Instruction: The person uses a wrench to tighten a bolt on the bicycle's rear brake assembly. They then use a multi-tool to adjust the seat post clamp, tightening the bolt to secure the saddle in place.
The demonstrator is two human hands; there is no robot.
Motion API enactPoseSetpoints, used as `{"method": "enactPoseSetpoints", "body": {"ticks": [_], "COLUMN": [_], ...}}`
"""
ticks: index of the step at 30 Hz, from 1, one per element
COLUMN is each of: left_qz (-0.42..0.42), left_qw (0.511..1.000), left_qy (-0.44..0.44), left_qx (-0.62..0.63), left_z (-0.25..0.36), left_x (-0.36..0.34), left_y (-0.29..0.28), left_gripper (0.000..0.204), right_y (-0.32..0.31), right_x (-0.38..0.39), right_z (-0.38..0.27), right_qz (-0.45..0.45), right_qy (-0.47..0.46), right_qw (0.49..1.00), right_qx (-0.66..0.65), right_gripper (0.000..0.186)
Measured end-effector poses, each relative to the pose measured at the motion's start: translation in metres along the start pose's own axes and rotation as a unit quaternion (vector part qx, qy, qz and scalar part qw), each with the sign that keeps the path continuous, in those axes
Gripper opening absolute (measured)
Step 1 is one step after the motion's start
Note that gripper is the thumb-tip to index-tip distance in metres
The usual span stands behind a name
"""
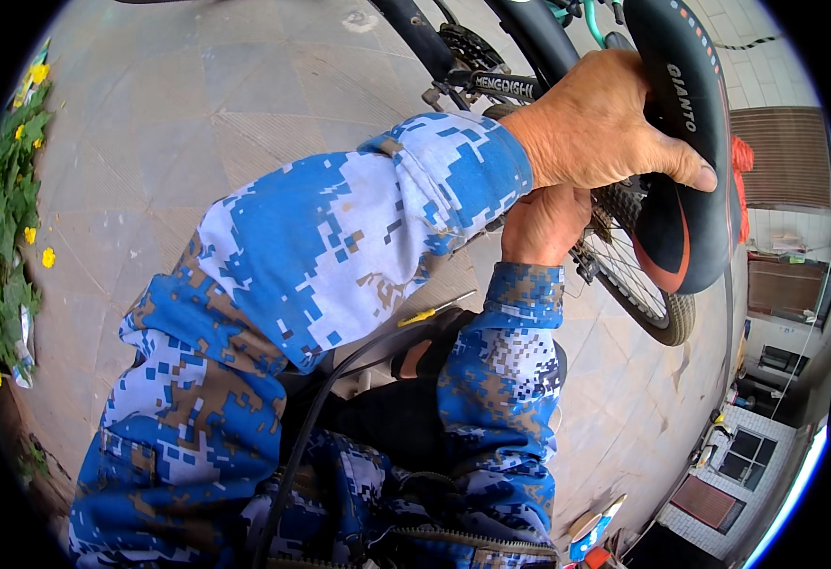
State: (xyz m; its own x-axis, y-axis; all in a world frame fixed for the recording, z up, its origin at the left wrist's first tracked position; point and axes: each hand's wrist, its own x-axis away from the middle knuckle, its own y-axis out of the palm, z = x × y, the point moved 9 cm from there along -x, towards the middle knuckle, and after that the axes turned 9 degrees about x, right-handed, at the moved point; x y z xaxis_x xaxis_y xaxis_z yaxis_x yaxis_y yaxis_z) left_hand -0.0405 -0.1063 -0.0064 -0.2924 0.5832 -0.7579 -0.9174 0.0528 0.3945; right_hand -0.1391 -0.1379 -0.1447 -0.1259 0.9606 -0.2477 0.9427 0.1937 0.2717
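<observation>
Left grip clasps the black saddle over the rear wheel, probably to steady it. Beneath is the right grip, fingers hidden, so I cannot tell its hold.

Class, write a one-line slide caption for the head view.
Left hand gripping a black bicycle saddle; right hand partly hidden beneath the left.
</observation>
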Motion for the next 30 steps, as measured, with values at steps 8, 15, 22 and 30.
{"method": "enactPoseSetpoints", "body": {"ticks": [8, 15, 22, 30], "left_qz": [-0.002, -0.002, 0.007, -0.007], "left_qw": [1.000, 1.000, 0.997, 0.995], "left_qy": [0.017, -0.003, -0.016, -0.030], "left_qx": [-0.016, -0.022, -0.070, -0.098], "left_z": [0.015, 0.006, 0.004, 0.014], "left_x": [-0.012, -0.009, -0.011, -0.011], "left_y": [0.006, 0.004, 0.004, -0.001], "left_gripper": [0.040, 0.041, 0.044, 0.041], "right_y": [0.033, 0.036, 0.041, 0.038], "right_x": [0.000, 0.001, -0.011, 0.000], "right_z": [0.011, 0.016, 0.017, 0.024], "right_qz": [-0.068, -0.040, -0.054, -0.075], "right_qy": [0.074, 0.104, 0.081, 0.097], "right_qw": [0.992, 0.993, 0.994, 0.987], "right_qx": [-0.073, -0.028, -0.054, -0.102], "right_gripper": [0.051, 0.039, 0.042, 0.049]}}
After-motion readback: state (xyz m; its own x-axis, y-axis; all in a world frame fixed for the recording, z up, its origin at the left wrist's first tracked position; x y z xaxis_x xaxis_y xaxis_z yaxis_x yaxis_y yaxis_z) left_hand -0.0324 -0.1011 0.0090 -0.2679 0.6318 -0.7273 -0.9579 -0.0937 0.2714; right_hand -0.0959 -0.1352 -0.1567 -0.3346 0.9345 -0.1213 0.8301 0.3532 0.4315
